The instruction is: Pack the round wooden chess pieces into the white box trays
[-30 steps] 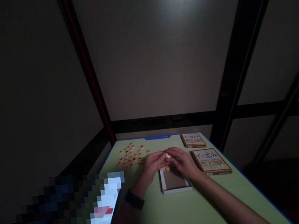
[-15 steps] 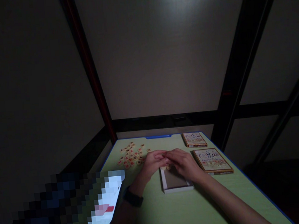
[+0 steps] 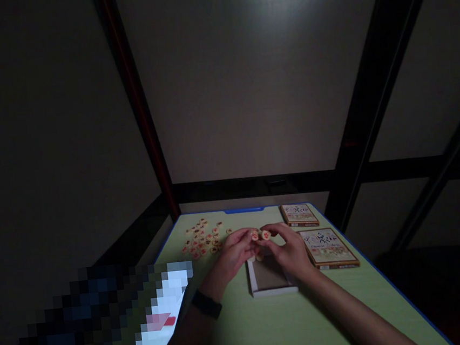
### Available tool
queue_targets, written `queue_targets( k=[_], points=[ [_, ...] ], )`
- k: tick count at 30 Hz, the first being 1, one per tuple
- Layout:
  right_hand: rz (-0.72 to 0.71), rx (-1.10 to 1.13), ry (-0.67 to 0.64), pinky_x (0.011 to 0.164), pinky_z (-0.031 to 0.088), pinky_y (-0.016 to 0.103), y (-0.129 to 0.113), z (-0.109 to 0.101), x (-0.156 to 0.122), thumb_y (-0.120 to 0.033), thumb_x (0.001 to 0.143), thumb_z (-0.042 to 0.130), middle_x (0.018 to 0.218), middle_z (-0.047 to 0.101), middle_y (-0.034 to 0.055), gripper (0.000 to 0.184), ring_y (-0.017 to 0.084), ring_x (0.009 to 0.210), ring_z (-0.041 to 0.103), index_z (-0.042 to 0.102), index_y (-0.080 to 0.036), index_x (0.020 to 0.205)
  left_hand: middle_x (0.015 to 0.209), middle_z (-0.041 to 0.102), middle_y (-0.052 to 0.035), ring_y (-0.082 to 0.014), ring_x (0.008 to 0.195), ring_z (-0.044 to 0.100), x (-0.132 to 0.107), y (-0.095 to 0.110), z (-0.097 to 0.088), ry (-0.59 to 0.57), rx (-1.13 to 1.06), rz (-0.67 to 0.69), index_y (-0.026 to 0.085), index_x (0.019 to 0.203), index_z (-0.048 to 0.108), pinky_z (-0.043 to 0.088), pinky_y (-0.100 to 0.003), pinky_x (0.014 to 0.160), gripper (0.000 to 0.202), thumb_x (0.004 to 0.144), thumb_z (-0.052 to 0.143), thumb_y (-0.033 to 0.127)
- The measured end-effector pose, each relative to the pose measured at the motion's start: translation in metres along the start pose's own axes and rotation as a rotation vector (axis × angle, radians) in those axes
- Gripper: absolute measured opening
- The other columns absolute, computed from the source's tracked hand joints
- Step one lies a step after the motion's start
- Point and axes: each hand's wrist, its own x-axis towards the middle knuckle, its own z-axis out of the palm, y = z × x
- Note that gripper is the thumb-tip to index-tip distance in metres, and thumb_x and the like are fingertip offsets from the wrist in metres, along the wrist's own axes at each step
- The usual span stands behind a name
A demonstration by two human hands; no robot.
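Observation:
My left hand [image 3: 234, 253] is closed on a round Chinese chess piece [image 3: 254, 236] with a red character. Right beside it, the fingers of my right hand [image 3: 291, 249] pinch another red-marked piece [image 3: 266, 235]. Both are held above the far end of a shallow white-rimmed box [image 3: 276, 291] with a brown inside. A few pale pieces [image 3: 259, 257] show in that far end, partly hidden by my hands. Whether more pieces are stacked behind the two held ones, I cannot tell.
Many loose chess pieces [image 3: 200, 243] with red and black characters lie scattered at the table's far left. Two printed Chinese chess boxes [image 3: 330, 247] lie along the right side. A bright, partly pixelated screen [image 3: 165, 309] is at the left edge of the green table [image 3: 245, 333].
My hands were together over the box with the fingers overlapping. They have parted slightly, and two red-marked pieces now show between them.

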Motion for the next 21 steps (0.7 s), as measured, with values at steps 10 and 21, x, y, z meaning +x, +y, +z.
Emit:
queue_targets(
  k=[10,21],
  points=[
    [-0.173,-0.18,-0.087,0.072,0.048,0.034,0.013,0.006,-0.008,-0.034,0.091,0.058,0.085,0.065,0.0073,0.016,0.022,0.081,0.058,0.062,-0.019,0.096,0.059,0.056,0.0007,-0.007,0.052,0.046,0.009,-0.005,-0.006,0.178,0.339,0.153,0.011,0.075,0.068,0.032,-0.019,0.048,0.034,0.07,0.075,0.044],
    [-0.172,-0.275,-0.12,0.073,0.049,0.035,0.011,0.009,-0.014,-0.033,0.094,0.051,0.088,0.064,0.0091,0.019,0.023,0.083,0.058,0.061,-0.019,0.102,0.061,0.064,-0.0015,-0.0052,0.034,0.043,0.008,-0.012,0.003,0.287,0.452,0.119,0.013,0.078,0.067,0.024,-0.019,0.032,0.048,0.065,0.072,0.058]
  ],
)
